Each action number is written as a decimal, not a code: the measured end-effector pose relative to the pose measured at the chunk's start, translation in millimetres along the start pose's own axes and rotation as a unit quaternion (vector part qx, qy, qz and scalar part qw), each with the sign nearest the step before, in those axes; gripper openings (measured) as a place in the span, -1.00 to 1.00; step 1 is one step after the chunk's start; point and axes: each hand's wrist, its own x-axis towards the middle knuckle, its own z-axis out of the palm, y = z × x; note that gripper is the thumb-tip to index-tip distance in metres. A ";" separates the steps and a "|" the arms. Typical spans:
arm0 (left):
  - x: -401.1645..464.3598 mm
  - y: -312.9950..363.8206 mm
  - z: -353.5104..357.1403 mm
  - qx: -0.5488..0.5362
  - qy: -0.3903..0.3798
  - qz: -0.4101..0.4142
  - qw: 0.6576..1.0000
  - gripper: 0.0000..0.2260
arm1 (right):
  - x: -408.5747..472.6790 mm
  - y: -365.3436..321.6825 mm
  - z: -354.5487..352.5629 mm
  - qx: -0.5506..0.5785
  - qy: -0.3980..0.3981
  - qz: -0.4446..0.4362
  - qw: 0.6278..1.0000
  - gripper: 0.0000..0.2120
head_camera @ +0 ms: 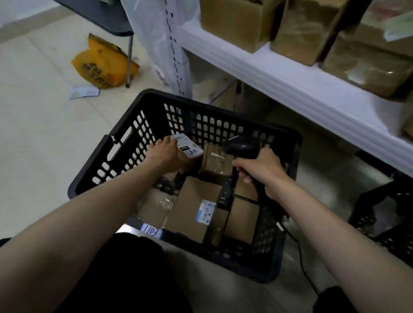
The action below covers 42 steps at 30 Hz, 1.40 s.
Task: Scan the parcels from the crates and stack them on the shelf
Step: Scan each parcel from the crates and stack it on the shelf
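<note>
Now my left hand point(165, 151) grips a labelled parcel point(187, 149) inside the black crate point(112, 156). Just right of it, my right hand point(260, 170) clasps the scanner point(242, 147) above more parcels point(194, 206).

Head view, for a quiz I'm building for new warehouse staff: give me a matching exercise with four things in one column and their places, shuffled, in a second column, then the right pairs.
Things:
1. barcode scanner
2. parcel with the white label up
3. orange bag
4. stacked cardboard boxes

Places:
A. on the white shelf
B. on the floor by the table leg
C. gripped in the right hand, above the black crate
D. under the left hand, inside the crate

Pairs: 1-C, 2-D, 3-B, 4-A
</note>
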 end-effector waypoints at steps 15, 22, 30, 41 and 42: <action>79.4 -7.7 48.9 -0.102 0.000 -0.063 0.993 0.12 | 25.8 24.9 -3.0 0.069 -0.069 0.032 0.995 -0.80; -4.3 -4.0 4.8 -0.093 0.010 0.023 0.995 0.15 | -8.0 13.3 -20.7 0.086 -0.056 0.016 0.995 -0.85; -140.8 45.6 -74.5 -0.240 0.070 0.198 0.948 0.17 | -83.1 -7.9 -43.3 0.228 -0.042 -0.011 0.973 -0.75; -216.3 135.5 -76.7 -0.663 -0.064 0.144 0.731 -0.45 | -159.7 23.0 -96.8 0.309 0.051 -0.064 0.948 -0.75; -215.8 141.5 -75.0 -0.673 -0.079 0.138 0.722 -0.42 | -161.6 25.9 -98.7 0.316 0.058 -0.067 0.945 -0.74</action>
